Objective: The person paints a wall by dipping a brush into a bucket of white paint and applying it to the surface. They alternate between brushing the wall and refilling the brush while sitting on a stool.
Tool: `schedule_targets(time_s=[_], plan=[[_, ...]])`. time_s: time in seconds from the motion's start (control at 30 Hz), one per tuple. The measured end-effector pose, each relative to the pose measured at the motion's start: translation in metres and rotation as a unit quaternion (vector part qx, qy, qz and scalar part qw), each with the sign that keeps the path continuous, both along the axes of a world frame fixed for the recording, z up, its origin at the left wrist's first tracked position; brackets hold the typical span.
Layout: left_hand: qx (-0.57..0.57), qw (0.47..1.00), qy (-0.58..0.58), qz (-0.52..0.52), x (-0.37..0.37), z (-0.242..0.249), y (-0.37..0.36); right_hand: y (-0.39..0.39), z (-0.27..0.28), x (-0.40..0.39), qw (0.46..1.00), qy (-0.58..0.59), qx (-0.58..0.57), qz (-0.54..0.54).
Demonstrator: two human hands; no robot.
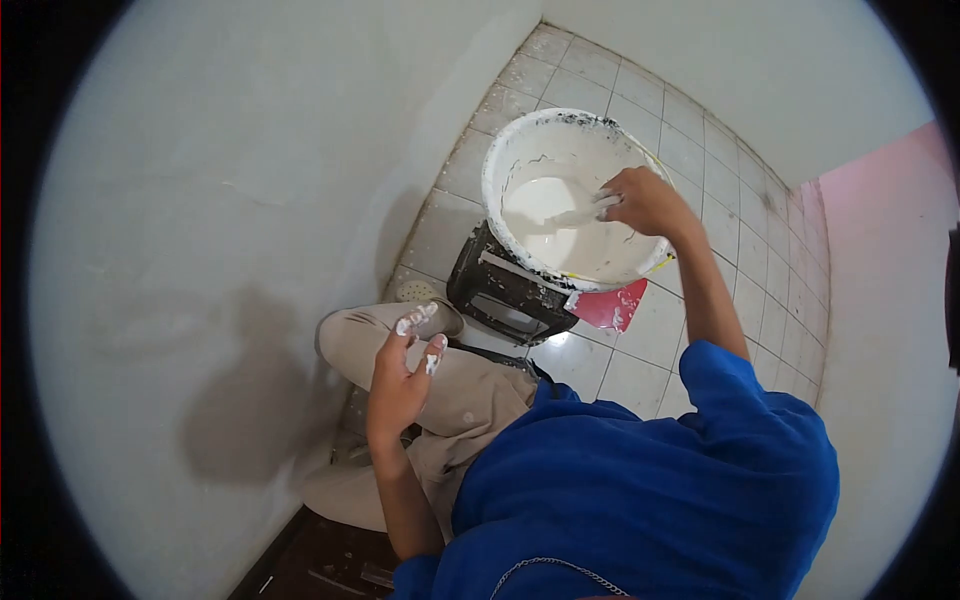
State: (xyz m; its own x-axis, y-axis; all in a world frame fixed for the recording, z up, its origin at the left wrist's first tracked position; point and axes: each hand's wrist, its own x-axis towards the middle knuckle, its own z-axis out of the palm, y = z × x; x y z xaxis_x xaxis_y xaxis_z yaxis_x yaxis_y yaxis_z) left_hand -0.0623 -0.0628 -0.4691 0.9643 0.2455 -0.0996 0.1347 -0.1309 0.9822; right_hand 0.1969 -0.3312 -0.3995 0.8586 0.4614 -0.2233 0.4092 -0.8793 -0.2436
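A white bucket (508, 240) with a dark-flecked rim holds white paint or paste (540, 205). Over its right side reaches my right hand (643, 203), fingers closed on a slim, white-coated tool (578, 216) whose kind I cannot make out. The tool's far end points down toward the white surface. My left hand (399, 378) is raised above my knee, its thumb and forefinger apart and smeared white. Nothing shows between those fingers.
The bucket stands on a dark, paint-spotted plastic stool (490, 285). Beside it is a red flat piece (612, 306) with white smears. A pale wall (220, 190) rises close on the left, above a tiled floor (640, 365). A clog (418, 291) shows near my knee.
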Motion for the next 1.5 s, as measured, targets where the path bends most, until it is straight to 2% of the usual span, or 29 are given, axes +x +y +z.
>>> schedule_targets(time_s=[0.07,0.1,0.13,0.23,0.3,0.4,0.43,0.53,0.57,0.63,0.7,0.73,0.8,0.83,0.93,1.03,1.1,1.23,1.33,1.43,1.5], plan=[[-0.001,1.000,-0.002,0.007,0.004,0.000,-0.004,-0.003,-0.036,-0.003,0.995,-0.078,-0.006,0.056],[-0.001,1.000,-0.008,0.001,0.006,0.003,-0.008,-0.001,-0.047,-0.005,0.998,-0.025,-0.019,0.047],[0.001,1.000,-0.014,-0.005,0.007,0.005,-0.009,-0.001,-0.055,-0.010,0.998,-0.020,-0.038,0.042],[0.012,0.999,-0.002,-0.044,0.000,0.007,-0.008,-0.011,-0.051,-0.017,0.999,-0.028,-0.017,0.016],[0.018,1.000,0.002,-0.013,-0.003,0.000,0.001,-0.023,-0.037,-0.016,0.998,-0.060,-0.003,0.019],[-0.006,0.999,-0.012,0.046,0.001,0.003,0.012,-0.023,0.002,-0.015,0.998,0.021,0.019,-0.059],[-0.020,0.997,-0.021,0.069,0.003,0.005,0.012,-0.028,-0.003,-0.015,0.998,-0.040,0.037,-0.019],[-0.058,0.995,-0.045,0.073,0.006,-0.002,0.010,-0.032,-0.026,-0.020,0.999,-0.045,0.000,-0.004],[-0.040,0.998,-0.037,0.043,0.007,-0.001,0.011,-0.034,-0.038,-0.025,0.997,-0.080,-0.012,0.005],[-0.004,1.000,-0.015,-0.012,0.001,-0.002,0.014,-0.038,-0.034,-0.026,0.994,-0.101,-0.017,-0.043],[-0.038,0.998,0.031,0.049,-0.017,-0.003,0.022,-0.041,-0.022,-0.022,0.990,-0.092,-0.048,-0.098],[-0.054,0.994,0.055,0.076,-0.024,-0.004,0.028,-0.046,-0.015,-0.023,0.990,-0.100,-0.011,-0.102],[-0.051,0.992,-0.026,0.112,-0.032,-0.009,0.046,-0.055,-0.004,-0.026,0.985,-0.117,0.063,-0.112],[-0.049,0.988,-0.068,0.129,-0.035,-0.011,0.053,-0.054,0.001,-0.027,0.982,-0.081,0.063,-0.158],[-0.116,0.967,-0.103,0.200,-0.046,-0.019,0.058,-0.073,-0.039,-0.026,0.956,-0.274,0.039,-0.094],[-0.111,0.974,-0.053,0.188,-0.046,-0.010,0.046,-0.068,-0.056,-0.032,0.973,-0.159,0.048,-0.159],[-0.114,0.978,-0.060,0.162,-0.052,-0.006,0.044,-0.073,-0.074,-0.033,0.968,-0.196,0.047,-0.148],[-0.076,0.985,-0.054,0.147,-0.065,0.007,0.049,-0.059,-0.071,-0.047,0.947,-0.294,0.010,-0.132],[-0.063,0.978,-0.065,0.188,-0.073,-0.001,0.054,-0.047,-0.061,-0.044,0.953,-0.290,0.055,-0.062],[-0.072,0.979,-0.071,0.179,-0.071,-0.001,0.051,-0.020,-0.054,-0.037,0.986,-0.162,-0.016,-0.034],[-0.078,0.981,-0.079,0.158,-0.064,0.004,0.046,-0.023,-0.085,-0.016,0.991,-0.125,-0.033,0.029]])
